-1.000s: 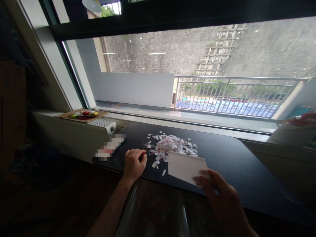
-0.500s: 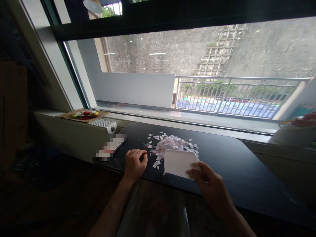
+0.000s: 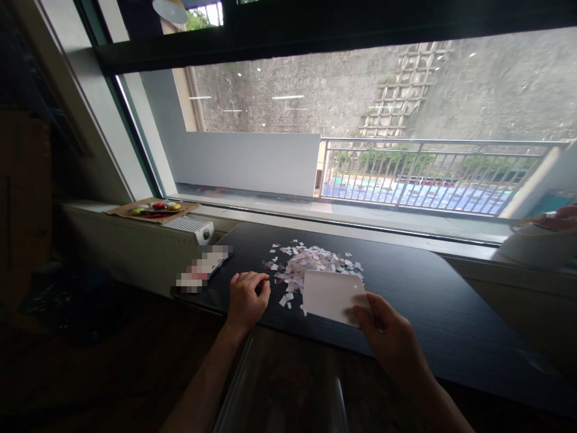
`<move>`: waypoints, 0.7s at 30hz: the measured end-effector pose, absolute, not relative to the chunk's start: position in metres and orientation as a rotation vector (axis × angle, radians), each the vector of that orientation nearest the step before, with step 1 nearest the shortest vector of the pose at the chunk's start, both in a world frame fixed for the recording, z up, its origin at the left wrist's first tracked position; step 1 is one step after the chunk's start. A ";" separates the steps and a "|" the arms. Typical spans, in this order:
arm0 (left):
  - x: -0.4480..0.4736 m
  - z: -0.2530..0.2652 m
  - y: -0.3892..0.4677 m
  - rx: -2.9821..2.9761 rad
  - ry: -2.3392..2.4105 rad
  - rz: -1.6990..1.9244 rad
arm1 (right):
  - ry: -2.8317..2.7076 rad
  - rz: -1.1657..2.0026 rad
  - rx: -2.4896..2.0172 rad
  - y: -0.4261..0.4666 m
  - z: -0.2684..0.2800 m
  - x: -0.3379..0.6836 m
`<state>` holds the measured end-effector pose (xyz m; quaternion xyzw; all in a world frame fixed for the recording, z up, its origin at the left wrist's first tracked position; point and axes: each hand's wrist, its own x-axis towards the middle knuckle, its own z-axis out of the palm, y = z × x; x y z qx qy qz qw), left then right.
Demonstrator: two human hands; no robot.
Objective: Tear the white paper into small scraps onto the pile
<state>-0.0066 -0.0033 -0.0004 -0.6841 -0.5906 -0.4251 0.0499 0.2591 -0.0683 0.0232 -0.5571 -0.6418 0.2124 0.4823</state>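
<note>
My right hand (image 3: 387,328) grips the right end of a flat white plastic scraper (image 3: 332,297), thumb on the near face. The scraper is tilted up, with a rounded corner and a small hole at its upper right. Behind it lies a loose pile of small cut paper pieces (image 3: 300,264), mostly white and pinkish; the scraper hides part of the pile. A few scraps lie by its left edge. My left hand (image 3: 247,299) rests at the near side of the black table (image 3: 406,288), left of the pile, fingers curled in with nothing visible in them.
Below the table's near edge, a clear container (image 3: 341,403) shows dimly between my forearms. A pixelated flat item (image 3: 202,270) lies at the table's left end. Cardboard with colourful pieces (image 3: 155,209) sits on the ledge beyond. A window with a railing (image 3: 419,174) outside is behind.
My right hand has shifted the scraper slightly right and up, uncovering a few scraps at its left edge. My left hand stays in place.
</note>
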 end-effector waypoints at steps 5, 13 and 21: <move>-0.006 0.000 -0.004 -2.085 -1.799 -1.293 | -1.474 0.523 -1.395 -0.071 0.026 0.263; -0.006 0.001 -0.005 -2.090 -1.799 -1.282 | -1.464 0.581 -1.316 -0.075 0.023 0.259; -0.006 0.000 -0.004 -2.078 -1.802 -1.282 | -1.422 0.654 -1.303 -0.071 0.023 0.263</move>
